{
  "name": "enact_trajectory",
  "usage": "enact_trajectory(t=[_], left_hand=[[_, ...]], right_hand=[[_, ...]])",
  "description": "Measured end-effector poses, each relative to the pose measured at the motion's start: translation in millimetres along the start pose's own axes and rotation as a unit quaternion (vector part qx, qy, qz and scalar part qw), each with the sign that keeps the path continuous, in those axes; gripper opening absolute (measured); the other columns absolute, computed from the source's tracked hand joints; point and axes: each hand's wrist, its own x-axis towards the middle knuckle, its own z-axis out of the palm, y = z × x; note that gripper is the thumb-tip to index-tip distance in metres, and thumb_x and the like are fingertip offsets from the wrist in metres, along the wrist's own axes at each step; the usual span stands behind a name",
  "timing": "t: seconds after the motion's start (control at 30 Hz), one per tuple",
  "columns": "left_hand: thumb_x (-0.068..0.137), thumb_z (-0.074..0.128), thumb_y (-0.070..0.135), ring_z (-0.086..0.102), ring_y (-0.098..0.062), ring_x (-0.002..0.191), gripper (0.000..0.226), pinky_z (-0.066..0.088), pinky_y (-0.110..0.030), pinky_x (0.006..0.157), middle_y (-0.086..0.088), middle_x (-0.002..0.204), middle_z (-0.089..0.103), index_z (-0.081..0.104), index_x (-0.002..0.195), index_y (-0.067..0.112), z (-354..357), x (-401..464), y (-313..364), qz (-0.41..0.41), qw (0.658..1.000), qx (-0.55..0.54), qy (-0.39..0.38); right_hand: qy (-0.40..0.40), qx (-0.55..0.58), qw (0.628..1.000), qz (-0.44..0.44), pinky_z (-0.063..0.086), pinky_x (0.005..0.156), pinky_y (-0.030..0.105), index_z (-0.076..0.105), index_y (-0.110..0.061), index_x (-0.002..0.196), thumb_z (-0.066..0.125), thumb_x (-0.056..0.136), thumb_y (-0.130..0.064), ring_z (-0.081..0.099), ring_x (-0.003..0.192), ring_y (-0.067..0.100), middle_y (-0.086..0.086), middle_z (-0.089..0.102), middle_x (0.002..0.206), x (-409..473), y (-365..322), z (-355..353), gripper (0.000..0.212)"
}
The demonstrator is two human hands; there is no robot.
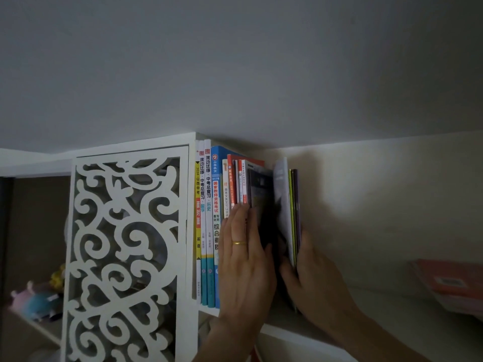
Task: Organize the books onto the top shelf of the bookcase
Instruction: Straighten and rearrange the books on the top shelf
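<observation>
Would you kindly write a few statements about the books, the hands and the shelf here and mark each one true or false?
1. The left hand lies flat against the spines of the standing books. True.
2. There is a gold ring on the right hand. False: the ring is on a finger of the left hand.
3. The right hand grips a few thin books at the right end of the row. True.
4. The books on the shelf are stacked flat in a pile. False: they stand upright, spines outward.
5. The carved white panel is to the right of the books. False: it is on their left.
</observation>
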Motion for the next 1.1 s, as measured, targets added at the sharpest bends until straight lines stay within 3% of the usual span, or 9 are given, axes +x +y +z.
enact_trajectory(t=[0.13, 0.23, 0.37, 0.53, 0.7, 0.8, 0.93, 1.03, 1.1], left_hand=[[0.089, 0.072, 0.009, 0.025, -0.019, 0.152, 0.059, 0.031, -0.039, 0.123, -0.003, 0.162, 0.027, 0.052, 0.145, 0.011, 4, 0, 11, -0.055, 0.997, -0.046, 0.006], [0.096, 0.067, 0.018, 0.006, -0.009, 0.156, 0.041, 0.015, -0.024, 0.126, 0.01, 0.167, 0.01, 0.06, 0.136, 0.015, 9, 1, 17, -0.115, 0.993, -0.031, -0.017], [0.09, 0.074, 0.017, 0.022, -0.02, 0.152, 0.068, 0.034, -0.036, 0.12, -0.007, 0.164, 0.023, 0.045, 0.15, 0.005, 8, -13, 20, -0.075, 0.996, -0.035, 0.024], [0.093, 0.07, 0.014, 0.026, -0.027, 0.153, 0.07, 0.047, -0.047, 0.112, -0.011, 0.165, 0.022, 0.038, 0.154, 0.007, 14, -16, 22, -0.071, 0.997, -0.007, 0.029], [0.095, 0.068, 0.019, 0.011, 0.004, 0.148, 0.029, 0.025, -0.016, 0.119, 0.011, 0.163, 0.016, 0.065, 0.123, 0.014, 9, -6, 31, -0.144, 0.987, -0.061, 0.026], [0.087, 0.076, 0.025, 0.024, -0.032, 0.153, 0.019, 0.024, -0.042, 0.122, -0.016, 0.162, 0.03, 0.074, 0.095, 0.009, 13, -10, 27, -0.098, 0.993, 0.059, -0.012], [0.088, 0.075, 0.018, 0.031, -0.036, 0.15, 0.014, 0.029, -0.047, 0.12, -0.018, 0.157, 0.035, 0.073, 0.095, 0.007, 11, -9, 26, -0.076, 0.991, 0.107, -0.012], [0.098, 0.059, 0.02, 0.058, -0.026, 0.126, 0.016, 0.054, -0.035, 0.097, -0.01, 0.141, 0.053, 0.064, 0.111, 0.012, -16, -9, 32, -0.077, 0.995, 0.057, 0.028], [0.105, 0.043, 0.025, 0.071, -0.017, 0.079, 0.019, 0.06, -0.029, 0.061, -0.007, 0.11, 0.07, 0.057, 0.116, 0.016, -48, -12, 30, -0.08, 0.994, 0.056, 0.049]], right_hand=[[-0.007, 0.029, 1.0, -0.004, 0.048, 0.065, 0.027, 0.029, -0.019, 0.142, 0.054, 0.099, -0.04, 0.07, 0.086, 0.022, 0.001, 0.069, 0.11, -5, 3, -3, 0.055], [-0.039, 0.044, 0.998, -0.025, 0.049, 0.067, 0.028, 0.017, -0.023, 0.149, 0.055, 0.099, -0.039, 0.07, 0.091, 0.023, 0.0, 0.068, 0.117, -7, 3, -2, 0.064], [-0.019, 0.045, 0.999, -0.02, 0.045, 0.068, 0.026, 0.018, -0.02, 0.15, 0.048, 0.101, -0.039, 0.069, 0.095, 0.024, 0.004, 0.068, 0.123, -11, 3, 1, 0.061], [-0.024, 0.052, 0.998, -0.011, 0.045, 0.07, 0.024, 0.016, -0.02, 0.152, 0.051, 0.099, -0.043, 0.069, 0.099, 0.023, 0.003, 0.068, 0.127, -10, 6, 0, 0.068], [-0.039, 0.051, 0.998, -0.017, 0.04, 0.066, 0.027, 0.014, -0.024, 0.149, 0.047, 0.101, -0.039, 0.069, 0.094, 0.026, 0.004, 0.068, 0.121, -10, 6, 0, 0.06], [-0.053, 0.045, 0.998, -0.011, 0.042, 0.066, 0.031, 0.008, -0.024, 0.148, 0.049, 0.1, -0.037, 0.068, 0.096, 0.028, 0.007, 0.067, 0.122, -10, 8, 1, 0.065], [-0.06, 0.042, 0.997, -0.018, 0.042, 0.07, 0.026, 0.0, -0.02, 0.155, 0.046, 0.093, -0.045, 0.067, 0.105, 0.027, 0.006, 0.062, 0.134, -10, 10, 2, 0.08], [-0.053, 0.059, 0.997, -0.02, 0.042, 0.069, 0.025, 0.0, -0.022, 0.157, 0.055, 0.094, -0.043, 0.069, 0.101, 0.027, 0.005, 0.062, 0.133, -10, 10, 2, 0.086], [-0.057, 0.059, 0.996, -0.024, 0.045, 0.066, 0.024, -0.003, -0.025, 0.155, 0.061, 0.093, -0.036, 0.069, 0.093, 0.025, 0.006, 0.062, 0.129, -10, 11, 3, 0.09]])
